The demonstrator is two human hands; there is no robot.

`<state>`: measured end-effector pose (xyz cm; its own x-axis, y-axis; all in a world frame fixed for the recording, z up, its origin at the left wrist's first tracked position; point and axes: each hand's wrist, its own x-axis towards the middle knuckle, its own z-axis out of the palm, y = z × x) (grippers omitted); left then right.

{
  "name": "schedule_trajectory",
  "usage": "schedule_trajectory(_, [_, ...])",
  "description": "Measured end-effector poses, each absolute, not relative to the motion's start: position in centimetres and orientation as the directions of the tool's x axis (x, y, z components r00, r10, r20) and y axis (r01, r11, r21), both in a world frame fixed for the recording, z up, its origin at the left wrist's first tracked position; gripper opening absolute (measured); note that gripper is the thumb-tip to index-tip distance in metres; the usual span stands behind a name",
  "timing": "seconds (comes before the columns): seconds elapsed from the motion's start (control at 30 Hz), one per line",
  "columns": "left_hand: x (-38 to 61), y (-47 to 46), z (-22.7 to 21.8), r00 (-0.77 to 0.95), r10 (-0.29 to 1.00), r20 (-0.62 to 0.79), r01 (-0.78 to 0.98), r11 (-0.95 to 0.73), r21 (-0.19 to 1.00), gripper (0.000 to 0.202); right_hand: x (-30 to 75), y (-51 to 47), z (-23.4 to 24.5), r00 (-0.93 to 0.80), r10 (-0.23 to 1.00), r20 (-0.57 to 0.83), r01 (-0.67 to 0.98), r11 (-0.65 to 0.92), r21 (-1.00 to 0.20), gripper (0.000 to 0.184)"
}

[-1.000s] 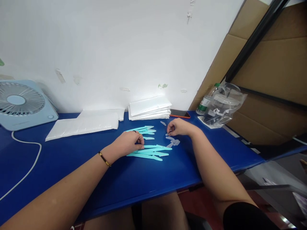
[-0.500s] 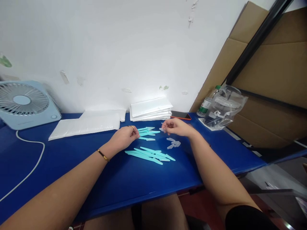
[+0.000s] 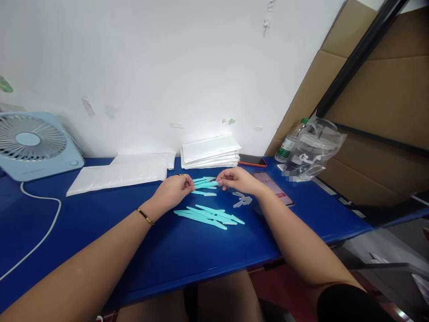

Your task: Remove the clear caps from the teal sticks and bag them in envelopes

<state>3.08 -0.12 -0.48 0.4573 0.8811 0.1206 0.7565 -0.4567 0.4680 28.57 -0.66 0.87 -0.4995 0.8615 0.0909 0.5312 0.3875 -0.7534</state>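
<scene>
My left hand point(image 3: 174, 191) pinches the handle of a turquoise eyebrow razor point(image 3: 208, 184), whose blade end points right. At that end are the closed fingertips of my right hand point(image 3: 238, 180), which hold a small clear blade cap, mostly hidden by the fingers. Beneath the held razor lie several more turquoise razors point(image 3: 205, 194), their left ends partly covered by my left hand. Nearer to me is a second loose pile of eyebrow razors point(image 3: 208, 216). Several loose clear blade caps point(image 3: 242, 200) rest on the blue table just below my right hand.
White packets point(image 3: 211, 152) are stacked against the wall, and flat white sleeves point(image 3: 124, 175) lie to their left. A light blue fan point(image 3: 36, 145) stands far left. Two phones point(image 3: 252, 160), a bottle point(image 3: 287, 145) and a clear plastic bag point(image 3: 313, 150) are on the right.
My right hand has moved left with the cap, from above the loose caps to the blade end of the held razor. My left hand has barely shifted.
</scene>
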Motion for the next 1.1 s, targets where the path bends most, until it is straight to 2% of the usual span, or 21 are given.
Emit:
schedule_trajectory(0.07, [3.2,-0.4,-0.1,0.447,0.879,0.166,0.776,-0.473,0.417,0.028,29.2,-0.7,1.2,-0.434,0.889,0.143,0.626,0.412,-0.662,0.024])
schedule_trajectory(0.13, [3.5,-1.0,0.3,0.496,0.847,0.191,0.750,-0.528,0.397,0.031,30.3,-0.7,1.7,-0.404,0.906,0.126,0.718,0.400,-0.570,0.023])
schedule_trajectory(0.27, [4.3,-2.6,0.8,0.709,0.701,0.075,0.590,-0.648,0.482,0.031,32.2,-0.8,2.2,-0.427,0.898,-0.104,0.833,0.345,-0.433,0.022])
schedule_trajectory(0.33, [4.8,-3.1,0.7,0.747,0.665,0.021,0.567,-0.653,0.502,0.027,32.2,-0.7,2.0,-0.428,0.891,-0.149,0.857,0.348,-0.380,0.016])
schedule_trajectory(0.47, [5.1,-2.9,0.1,0.712,0.702,-0.034,0.613,-0.597,0.518,0.025,31.0,-0.6,1.3,-0.429,0.898,-0.101,0.874,0.385,-0.296,0.010])
schedule_trajectory(0.57, [4.5,-2.1,-0.2,0.633,0.774,-0.004,0.653,-0.531,0.541,0.025,30.3,-0.6,1.1,-0.413,0.910,-0.026,0.883,0.393,-0.257,0.011])
schedule_trajectory(0.63, [3.8,-1.5,-0.3,0.576,0.817,0.029,0.666,-0.490,0.562,0.026,30.3,-0.5,1.1,-0.414,0.910,0.019,0.858,0.397,-0.325,0.011])
schedule_trajectory(0.77, [2.6,-0.4,-0.1,0.495,0.863,0.099,0.691,-0.460,0.557,0.025,30.9,-0.3,1.3,-0.428,0.901,0.070,0.662,0.365,-0.655,0.016])
schedule_trajectory(0.83, [2.3,-0.1,0.0,0.463,0.880,0.107,0.708,-0.440,0.553,0.024,31.2,-0.3,1.5,-0.453,0.889,0.070,0.543,0.338,-0.769,0.022])
schedule_trajectory(0.93, [2.0,0.1,0.1,0.439,0.892,0.105,0.718,-0.419,0.556,0.024,31.3,-0.3,1.8,-0.494,0.867,0.062,0.462,0.323,-0.826,0.025])
schedule_trajectory(1.1, [1.9,0.4,-0.2,0.429,0.897,0.106,0.712,-0.408,0.571,0.026,30.7,-0.4,1.6,-0.517,0.855,0.038,0.437,0.301,-0.847,0.026])
